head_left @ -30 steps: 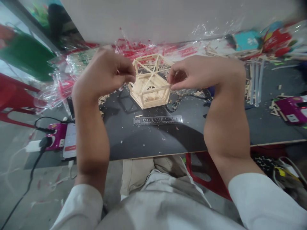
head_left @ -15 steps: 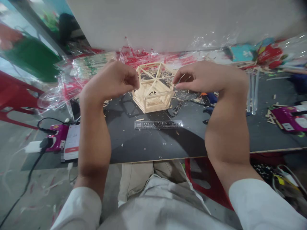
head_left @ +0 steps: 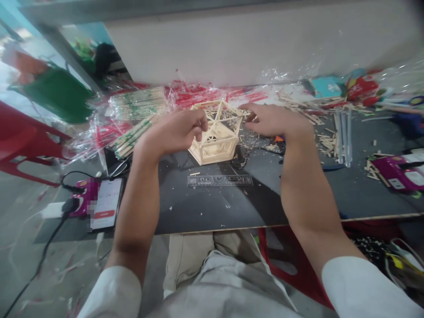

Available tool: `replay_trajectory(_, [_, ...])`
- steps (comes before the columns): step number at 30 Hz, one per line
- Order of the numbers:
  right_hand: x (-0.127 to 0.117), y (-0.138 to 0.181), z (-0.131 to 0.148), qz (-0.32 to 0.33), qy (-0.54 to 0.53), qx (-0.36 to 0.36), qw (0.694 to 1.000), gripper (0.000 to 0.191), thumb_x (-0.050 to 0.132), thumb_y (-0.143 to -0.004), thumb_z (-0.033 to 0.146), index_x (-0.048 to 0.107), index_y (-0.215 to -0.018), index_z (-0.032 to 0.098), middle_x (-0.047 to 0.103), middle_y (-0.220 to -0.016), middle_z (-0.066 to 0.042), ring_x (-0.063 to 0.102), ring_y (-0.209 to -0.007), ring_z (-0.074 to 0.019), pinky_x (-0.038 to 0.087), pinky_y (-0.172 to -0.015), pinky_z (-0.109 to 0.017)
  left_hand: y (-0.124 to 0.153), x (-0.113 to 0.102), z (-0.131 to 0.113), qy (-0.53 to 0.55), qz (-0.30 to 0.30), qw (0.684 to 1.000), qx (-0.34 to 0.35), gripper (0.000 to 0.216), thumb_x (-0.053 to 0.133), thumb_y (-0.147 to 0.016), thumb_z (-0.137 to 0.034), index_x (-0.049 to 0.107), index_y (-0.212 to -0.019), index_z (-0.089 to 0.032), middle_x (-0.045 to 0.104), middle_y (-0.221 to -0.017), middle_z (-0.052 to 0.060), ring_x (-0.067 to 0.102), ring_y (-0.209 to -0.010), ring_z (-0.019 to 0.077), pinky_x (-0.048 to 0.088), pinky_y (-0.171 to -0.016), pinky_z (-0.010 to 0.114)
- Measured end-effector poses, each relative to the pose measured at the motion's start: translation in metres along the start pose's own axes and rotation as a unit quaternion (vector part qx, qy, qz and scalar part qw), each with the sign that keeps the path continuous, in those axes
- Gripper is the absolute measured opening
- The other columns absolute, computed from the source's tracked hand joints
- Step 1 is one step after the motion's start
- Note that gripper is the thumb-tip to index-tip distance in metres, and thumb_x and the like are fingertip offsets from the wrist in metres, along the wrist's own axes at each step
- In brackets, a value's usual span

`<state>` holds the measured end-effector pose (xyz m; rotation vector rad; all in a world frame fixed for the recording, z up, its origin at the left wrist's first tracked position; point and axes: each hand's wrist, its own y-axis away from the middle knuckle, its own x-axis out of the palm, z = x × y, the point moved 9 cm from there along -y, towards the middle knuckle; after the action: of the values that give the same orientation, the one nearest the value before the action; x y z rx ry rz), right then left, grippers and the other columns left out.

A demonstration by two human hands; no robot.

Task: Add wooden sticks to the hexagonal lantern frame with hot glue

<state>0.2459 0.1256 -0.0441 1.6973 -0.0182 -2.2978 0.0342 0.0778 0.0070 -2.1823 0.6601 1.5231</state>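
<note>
A hexagonal lattice frame [head_left: 220,152] of thin pale wooden sticks stands on the dark tabletop, with crossing sticks over its top. At its left side is my left hand [head_left: 182,130], its fingers curled in toward the thumb and overlapping the frame's upper left part. Whether a stick is between these fingertips is hidden. My right hand [head_left: 273,120] hovers by the frame's upper right corner, index finger stretched out and thumb apart, with nothing seen in it. In front of the frame lies a clear flat ruler [head_left: 219,180], near a small loose stick [head_left: 195,173].
Bundled sticks [head_left: 135,104] and red plastic wrappers [head_left: 192,95] fill the table's back. Clear rods [head_left: 342,139] lie to the right beside short stick pieces [head_left: 327,142]. A phone [head_left: 107,205] and purple power strip [head_left: 86,196] sit left; another purple strip [head_left: 394,172] is right.
My left hand has moved right, over the frame's left side, and its fingers are curled. My right hand has drawn slightly away from the frame, fingers more apart. The camera view has shifted.
</note>
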Motion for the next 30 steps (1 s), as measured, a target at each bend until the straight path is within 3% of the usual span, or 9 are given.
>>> replay_trajectory(4, [0.01,-0.01,0.005,0.011,0.01,-0.026,1.0,0.068,0.065,-0.087,0.035,0.054,-0.155,0.033,0.077,-0.131,-0.009,0.073,-0.107,-0.0332,0.057,-0.085,-0.043,-0.008,0.01,-0.016,-0.043,-0.036,0.998,0.033,0.02,0.055,-0.099,-0.03,0.073,-0.106,-0.025,0.078,-0.102,0.004,0.071,-0.094,0.0222,0.049,-0.082,0.034])
replay_trajectory(7, [0.011,-0.017,0.005,-0.016,-0.002,-0.041,0.999,0.077,0.068,-0.086,0.033,0.048,-0.16,0.031,0.078,-0.125,-0.01,0.073,-0.107,-0.0331,0.057,-0.087,-0.043,-0.014,0.03,-0.027,-0.071,-0.003,0.994,0.086,0.024,0.059,-0.1,-0.039,0.073,-0.108,-0.022,0.077,-0.11,0.008,0.068,-0.109,0.027,0.05,-0.088,0.037])
replay_trajectory(12, [0.011,-0.023,0.006,-0.039,-0.022,-0.078,0.996,0.082,0.07,-0.087,0.026,0.044,-0.164,0.028,0.078,-0.128,-0.011,0.074,-0.107,-0.0326,0.058,-0.093,-0.044,-0.016,0.042,-0.03,-0.095,0.021,0.988,0.119,0.025,0.054,-0.101,-0.03,0.074,-0.11,-0.018,0.075,-0.112,0.012,0.065,-0.112,0.0277,0.049,-0.093,0.038])
replay_trajectory(17, [0.009,-0.024,0.007,-0.051,-0.056,-0.097,0.992,0.08,0.067,-0.086,0.017,0.047,-0.163,0.022,0.073,-0.139,-0.013,0.071,-0.121,-0.0333,0.055,-0.108,-0.048,-0.015,0.043,-0.029,-0.108,0.053,0.988,0.092,0.028,0.049,-0.1,-0.023,0.073,-0.112,-0.016,0.075,-0.109,0.012,0.067,-0.101,0.0257,0.047,-0.085,0.035])
replay_trajectory(20, [0.012,-0.024,0.005,-0.028,-0.121,-0.099,0.987,0.083,0.066,-0.085,0.013,0.044,-0.165,0.021,0.075,-0.134,-0.013,0.074,-0.117,-0.0313,0.058,-0.103,-0.047,-0.014,0.048,-0.027,-0.113,0.079,0.987,0.085,0.029,0.047,-0.1,-0.021,0.074,-0.112,-0.017,0.076,-0.103,0.011,0.068,-0.094,0.0239,0.047,-0.084,0.034])
replay_trajectory(25, [0.009,-0.021,0.0,-0.017,-0.191,-0.099,0.977,0.067,0.07,-0.085,0.016,0.061,-0.151,0.022,0.079,-0.124,-0.011,0.076,-0.109,-0.0304,0.062,-0.095,-0.045,-0.011,0.036,-0.013,-0.091,0.049,0.991,0.08,0.026,0.052,-0.099,-0.024,0.077,-0.108,-0.02,0.078,-0.101,0.009,0.069,-0.099,0.0236,0.048,-0.095,0.036])
replay_trajectory(28, [0.006,-0.015,0.002,-0.008,-0.195,-0.105,0.975,0.053,0.072,-0.086,0.024,0.071,-0.139,0.023,0.082,-0.113,-0.009,0.076,-0.109,-0.031,0.061,-0.094,-0.046,-0.007,0.024,-0.004,-0.07,0.03,0.994,0.08,0.025,0.054,-0.099,-0.024,0.078,-0.106,-0.022,0.079,-0.101,0.007,0.071,-0.098,0.0215,0.049,-0.094,0.033])
replay_trajectory(30, [0.002,-0.01,0.004,-0.007,-0.194,-0.1,0.976,0.054,0.074,-0.085,0.027,0.072,-0.138,0.022,0.083,-0.111,-0.008,0.076,-0.11,-0.0312,0.06,-0.095,-0.046,-0.004,0.016,0.001,-0.062,0.017,0.995,0.073,0.025,0.054,-0.099,-0.023,0.079,-0.104,-0.023,0.08,-0.102,0.006,0.071,-0.097,0.0206,0.051,-0.091,0.032])
